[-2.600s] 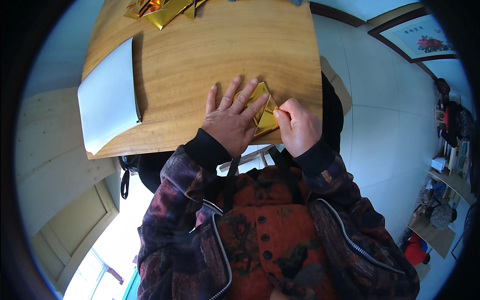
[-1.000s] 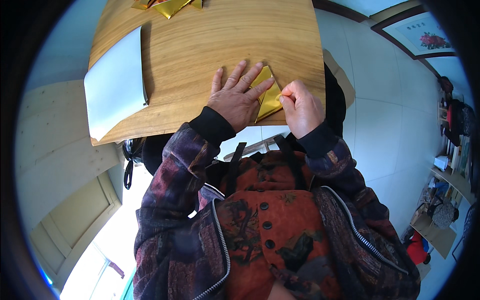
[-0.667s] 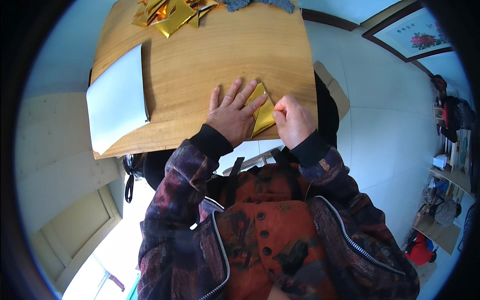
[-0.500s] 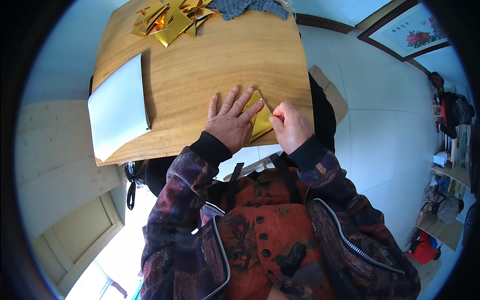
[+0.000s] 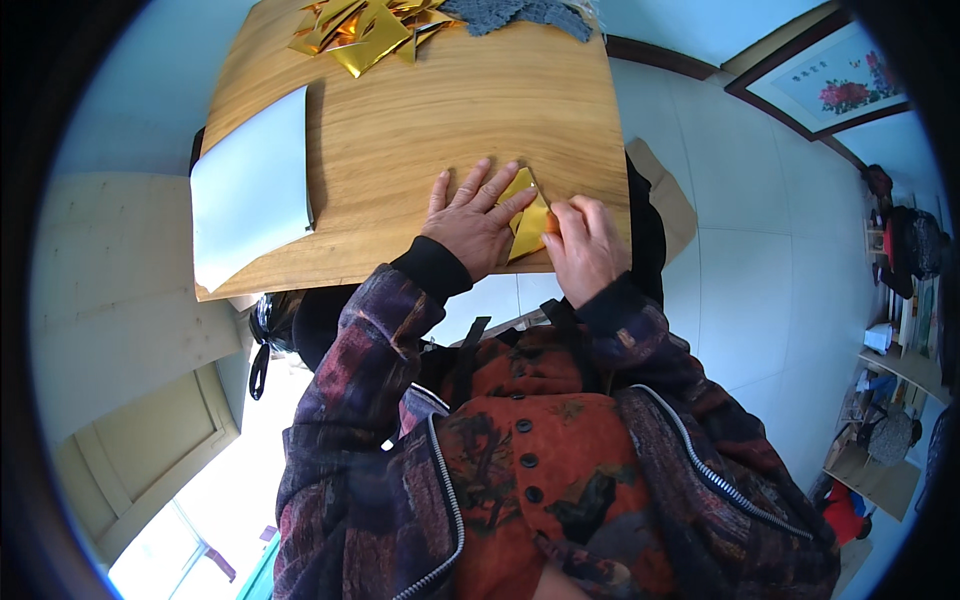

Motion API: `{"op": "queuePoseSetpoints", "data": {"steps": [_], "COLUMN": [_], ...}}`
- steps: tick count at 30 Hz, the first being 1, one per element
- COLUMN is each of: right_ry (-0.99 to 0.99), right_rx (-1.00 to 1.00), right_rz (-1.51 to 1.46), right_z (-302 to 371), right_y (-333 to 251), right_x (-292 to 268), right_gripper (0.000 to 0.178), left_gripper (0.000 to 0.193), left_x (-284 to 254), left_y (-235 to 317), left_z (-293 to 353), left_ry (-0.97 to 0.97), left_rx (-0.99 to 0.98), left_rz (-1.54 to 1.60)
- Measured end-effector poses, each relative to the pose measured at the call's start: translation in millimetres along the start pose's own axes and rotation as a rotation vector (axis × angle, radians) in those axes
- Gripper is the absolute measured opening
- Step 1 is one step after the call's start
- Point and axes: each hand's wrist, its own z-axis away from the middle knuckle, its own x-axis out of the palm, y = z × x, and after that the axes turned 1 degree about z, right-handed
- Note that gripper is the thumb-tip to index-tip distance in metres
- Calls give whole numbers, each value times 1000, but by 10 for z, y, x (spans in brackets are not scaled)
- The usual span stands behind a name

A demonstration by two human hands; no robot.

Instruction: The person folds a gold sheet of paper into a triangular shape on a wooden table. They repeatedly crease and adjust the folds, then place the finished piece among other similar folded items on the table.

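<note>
A folded piece of gold foil paper (image 5: 529,232) lies near the front right of the wooden table, roughly a triangle with its tip pointing away from me. My left hand (image 5: 473,226) rests flat with its fingers spread, the thumb and forefinger side pressing on the paper's left part. On the other side, my right hand (image 5: 590,248) is closed, thumb and curled fingers pinching the paper's right edge. Part of the paper is hidden beneath the left hand.
The wooden table (image 5: 420,110) holds a pile of folded gold foil pieces (image 5: 372,38) and a grey cloth (image 5: 525,14) at its far edge. A white sheet or folder (image 5: 255,185) lies on the left. Shelves with bags (image 5: 893,437) stand far right.
The view has shifted slightly, so the table sits a little higher and further right. My right fingers have changed their position at the paper's edge; my left hand stays pressed on it.
</note>
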Motion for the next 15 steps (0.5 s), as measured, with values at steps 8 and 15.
{"op": "queuePoseSetpoints", "data": {"steps": [8,15], "right_ry": [-187,-222], "right_rx": [-276,-288], "right_rz": [64,97], "right_z": [329,336], "right_y": [14,21], "right_x": [84,93], "right_gripper": [83,81], "left_gripper": [57,59], "left_x": [59,82], "left_y": [-16,-43], "left_z": [15,20], "left_ry": [48,83], "left_rx": [9,36], "left_rz": [-12,-7]}}
